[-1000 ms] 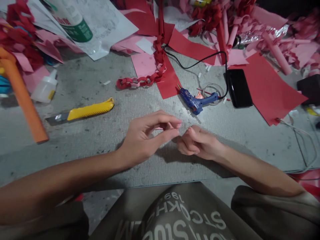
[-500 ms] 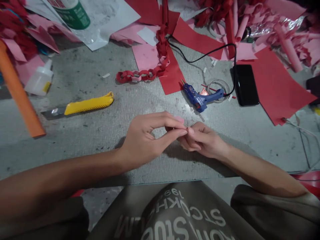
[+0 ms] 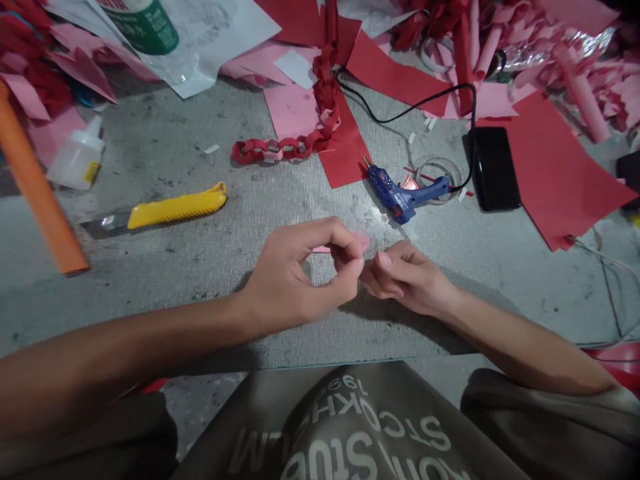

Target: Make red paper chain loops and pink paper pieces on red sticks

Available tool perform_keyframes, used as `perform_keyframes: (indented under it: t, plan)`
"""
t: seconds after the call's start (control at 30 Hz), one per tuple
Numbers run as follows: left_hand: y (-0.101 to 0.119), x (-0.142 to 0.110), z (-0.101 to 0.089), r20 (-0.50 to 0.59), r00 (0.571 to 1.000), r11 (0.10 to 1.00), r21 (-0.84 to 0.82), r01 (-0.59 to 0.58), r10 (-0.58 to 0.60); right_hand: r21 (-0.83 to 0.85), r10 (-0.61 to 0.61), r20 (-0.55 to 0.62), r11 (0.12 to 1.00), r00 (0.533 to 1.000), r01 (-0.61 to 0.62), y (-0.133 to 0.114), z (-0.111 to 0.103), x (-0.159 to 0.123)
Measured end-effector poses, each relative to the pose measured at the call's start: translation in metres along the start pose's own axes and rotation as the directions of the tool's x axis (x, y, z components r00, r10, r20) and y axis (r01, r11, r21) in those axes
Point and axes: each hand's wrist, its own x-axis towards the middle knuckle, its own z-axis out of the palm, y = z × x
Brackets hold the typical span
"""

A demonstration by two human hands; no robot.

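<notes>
A pink paper strip [image 3: 361,239] shows in part behind the bent fingers of my left hand [image 3: 305,270]; the rest of it is hidden. My left thumb and forefinger are pinched together around its near side. Close by on the right, my right hand [image 3: 407,277] is closed, its thumb pressed on the curled forefinger, and what lies between them is hidden. Just beyond the hands rests a blue glue gun [image 3: 400,193] with its nozzle pointing up and left. A chain of red and pink paper links [image 3: 280,149] lies farther back.
A yellow utility knife [image 3: 177,205] with its blade out lies left, near an orange strip [image 3: 45,193] and a small glue bottle [image 3: 77,157]. At right are a black phone [image 3: 495,169], a clear tape roll [image 3: 440,175] and red paper sheets [image 3: 560,173]. The gun's black cord [image 3: 415,107] loops behind.
My left finger and thumb have drawn back slightly left from my right thumb and curled more. A pink edge now shows inside the loop of the left fingers. My right hand has hardly moved.
</notes>
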Motion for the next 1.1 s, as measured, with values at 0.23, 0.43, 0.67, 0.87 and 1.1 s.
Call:
perform_keyframes:
  t: [0.23,0.43,0.67,0.87,1.1]
  plan:
    - [-0.008,0.002,-0.008,-0.021,0.992,0.982,-0.142,0.123,-0.127,-0.164,-0.142,-0.166,0.980,0.976,0.114,-0.011,-0.008,-0.004]
    - [-0.005,0.014,-0.025,-0.091,0.996,0.987,0.163,0.010,0.005,-0.645,-0.503,-0.197,0.713,0.842,0.275,-0.027,-0.012,-0.007]
    - [-0.014,0.016,-0.049,-0.012,0.993,0.822,0.562,-0.090,0.117,-0.968,-0.564,0.101,0.133,0.820,0.211,-0.022,-0.019,-0.001]
    - [-0.027,0.010,-0.047,0.088,0.994,0.831,0.548,-0.098,0.058,-0.991,-0.406,0.134,-0.082,0.904,0.110,-0.009,-0.020,0.006]
    - [-0.027,0.012,-0.053,0.010,0.997,0.789,0.612,-0.063,0.073,-0.996,-0.384,0.057,0.037,0.922,0.077,-0.011,-0.017,0.005]
